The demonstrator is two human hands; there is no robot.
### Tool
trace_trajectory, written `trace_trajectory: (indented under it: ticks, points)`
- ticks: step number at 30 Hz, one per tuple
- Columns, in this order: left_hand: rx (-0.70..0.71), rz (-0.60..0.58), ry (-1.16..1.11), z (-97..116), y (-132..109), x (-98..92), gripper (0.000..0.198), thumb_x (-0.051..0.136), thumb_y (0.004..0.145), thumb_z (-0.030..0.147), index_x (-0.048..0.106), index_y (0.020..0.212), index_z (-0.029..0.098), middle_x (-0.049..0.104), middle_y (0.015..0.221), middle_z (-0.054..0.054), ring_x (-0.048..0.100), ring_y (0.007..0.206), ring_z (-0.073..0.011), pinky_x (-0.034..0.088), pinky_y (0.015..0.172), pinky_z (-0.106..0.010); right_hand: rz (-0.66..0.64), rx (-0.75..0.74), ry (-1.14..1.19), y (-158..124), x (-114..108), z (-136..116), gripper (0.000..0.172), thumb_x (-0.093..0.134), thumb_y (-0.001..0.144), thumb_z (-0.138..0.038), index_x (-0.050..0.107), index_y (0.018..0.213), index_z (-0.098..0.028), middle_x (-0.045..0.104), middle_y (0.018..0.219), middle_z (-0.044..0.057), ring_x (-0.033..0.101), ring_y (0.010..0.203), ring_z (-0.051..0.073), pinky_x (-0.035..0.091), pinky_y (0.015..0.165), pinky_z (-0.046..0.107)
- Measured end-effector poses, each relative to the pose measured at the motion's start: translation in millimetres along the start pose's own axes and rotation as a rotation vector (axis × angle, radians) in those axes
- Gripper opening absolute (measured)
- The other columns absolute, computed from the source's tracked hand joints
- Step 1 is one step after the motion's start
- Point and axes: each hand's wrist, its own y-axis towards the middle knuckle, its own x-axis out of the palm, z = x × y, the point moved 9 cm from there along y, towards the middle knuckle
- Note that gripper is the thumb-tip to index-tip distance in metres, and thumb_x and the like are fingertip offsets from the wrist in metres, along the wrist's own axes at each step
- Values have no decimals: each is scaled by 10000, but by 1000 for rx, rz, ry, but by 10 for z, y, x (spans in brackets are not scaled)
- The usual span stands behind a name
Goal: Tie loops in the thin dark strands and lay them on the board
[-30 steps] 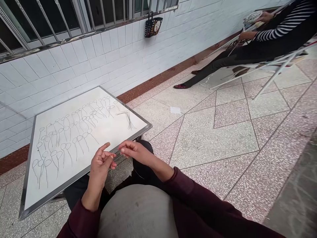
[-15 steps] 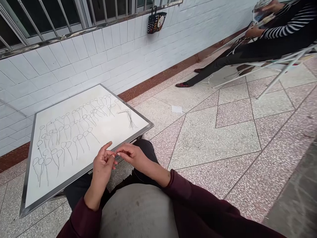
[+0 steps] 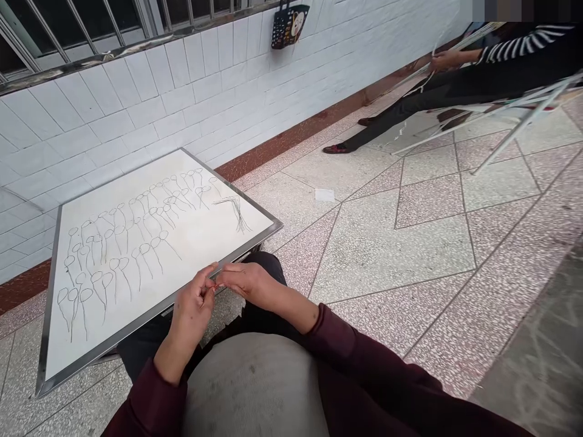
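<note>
My left hand (image 3: 194, 306) and my right hand (image 3: 248, 282) meet above the table's near edge, over my lap. Thumb and fingers of both are pinched together, tip to tip, on what looks like a thin wire; it barely shows between the fingers. Just beyond them is a white-topped table (image 3: 136, 315) with a metal rim. Several dark looped wires (image 3: 107, 279) lie in rows across its top, each a small ring with long tails. A bundle of bent, unlooped wires (image 3: 237, 212) rests near the right corner.
A tiled wall (image 3: 150, 91) with a barred window borders the table. A dark basket (image 3: 289, 27) hangs on it. At the right, another person in striped sleeves (image 3: 523, 45) sits by a white metal frame (image 3: 519, 136). A white paper (image 3: 324, 195) lies on the floor.
My hands stay pinched together, with the left fingers slightly shifted and the right more curled over. The view has tilted down a little. The other person's hand has moved left.
</note>
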Motion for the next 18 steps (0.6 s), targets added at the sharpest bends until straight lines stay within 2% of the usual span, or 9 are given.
trace_trajectory:
  ticks: [6,11,18]
  points:
    - [27,-57,3,47,6,73,455,496,889,239,537,1336,313,642,864,-7,547,605,-129,457,626,-260,-61,-53,56,-12,-68,31,213,463,991,-239,658,929,-181,603,812,25,562,698,115,425,612,207]
    - [-1,5,-26,37,16,35,472,537,885,284,511,1356,303,630,813,5,562,601,-130,457,595,-248,-6,-1,63,1,-72,68,218,463,993,-278,649,944,-175,599,809,42,572,719,136,442,621,224]
    - [40,85,75,78,-10,-43,478,508,908,286,471,1384,277,608,783,0,532,608,-124,461,588,-240,63,35,-17,6,-52,23,129,486,966,-195,612,959,-169,591,826,41,563,697,136,449,609,226]
